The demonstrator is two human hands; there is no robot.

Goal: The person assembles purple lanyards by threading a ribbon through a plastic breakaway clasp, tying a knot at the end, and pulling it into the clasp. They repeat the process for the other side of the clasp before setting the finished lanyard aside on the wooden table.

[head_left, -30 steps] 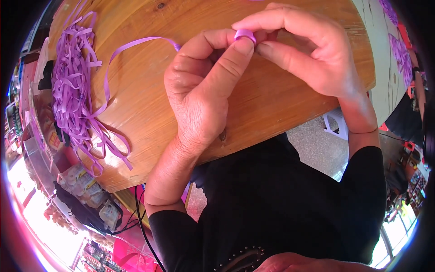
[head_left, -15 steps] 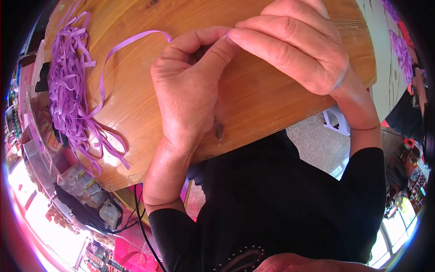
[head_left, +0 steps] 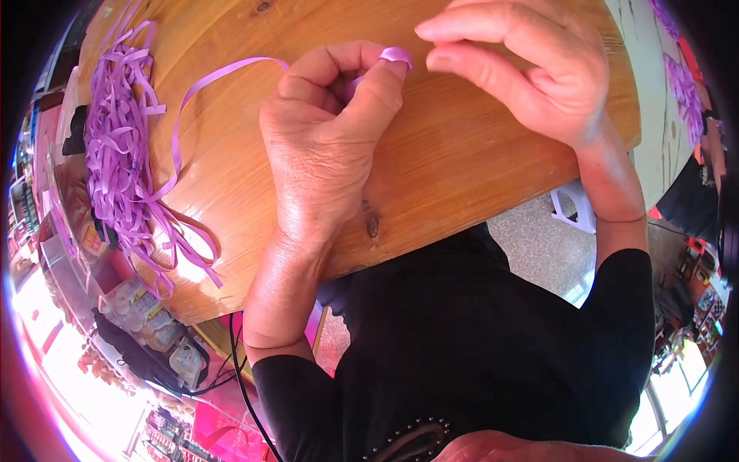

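Observation:
My left hand [head_left: 327,138] is closed over the wooden table [head_left: 439,185], pinching a rolled end of purple ribbon [head_left: 394,55] between thumb and forefinger. The ribbon's tail [head_left: 208,81] loops away to the left across the wood. My right hand [head_left: 523,65] hovers just right of the rolled end, fingers curled and slightly apart, its fingertips a short gap from the ribbon and holding nothing.
A heap of loose purple ribbon strips [head_left: 119,162] lies on the table's left side. More purple strips [head_left: 681,85] lie at the far right. A white stool [head_left: 573,208] stands on the floor below the table edge. Packaged goods [head_left: 146,323] sit lower left.
My right hand has let go of the rolled ribbon and drawn slightly away to the right. My left hand still pinches the roll and has turned a little.

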